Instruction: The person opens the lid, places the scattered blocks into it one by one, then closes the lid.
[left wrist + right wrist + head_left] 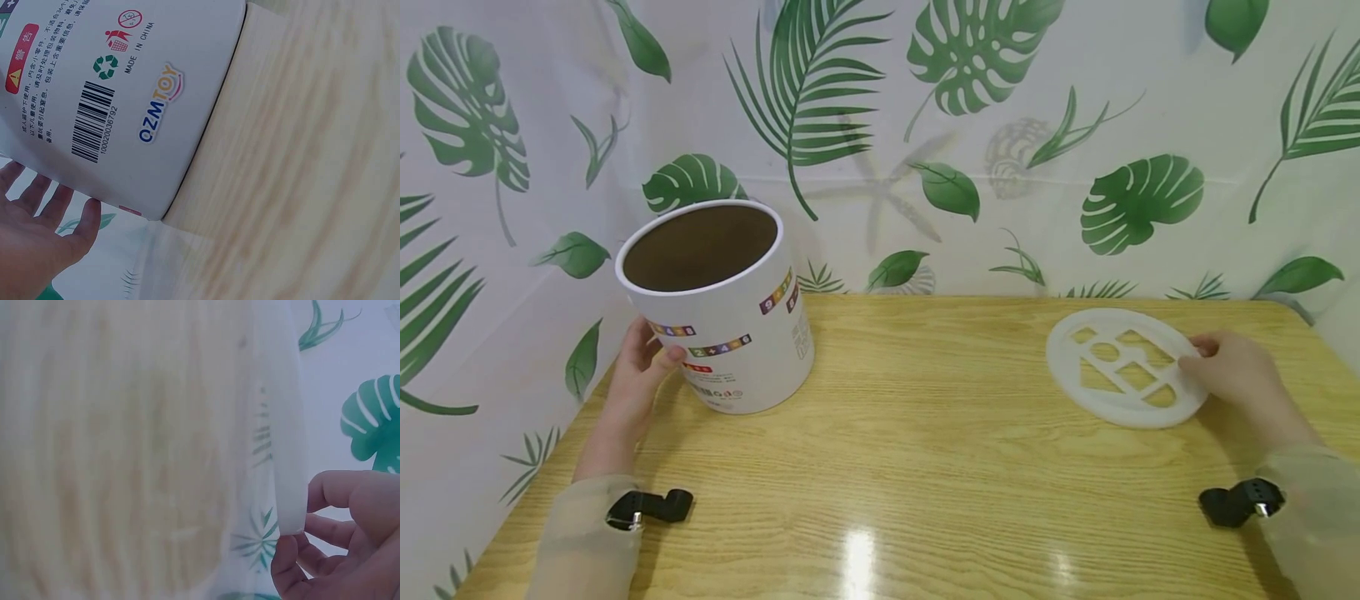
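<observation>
A white cylindrical bucket (752, 371) with printed sums and labels stands at the left, its top uncovered and its dark inside showing. My left hand (638, 379) rests against the bucket's left side. In the left wrist view its fingertips (92, 209) are spread loosely along the printed wall (125, 75), near the bottom edge. Over at the right, my right hand (1243, 379) pinches a round white shape-sorter lid (1060, 358) by its right rim. The lid has several cut-out shapes and is tilted above the table. The right wrist view shows the lid edge-on (290, 456), between thumb and fingers.
A wood-grain table (880, 450) stretches between the two hands. Behind it and along the left hangs a white cloth (850, 233) printed with green leaves. Black camera straps (643, 507) sit on both wrists over the sleeves.
</observation>
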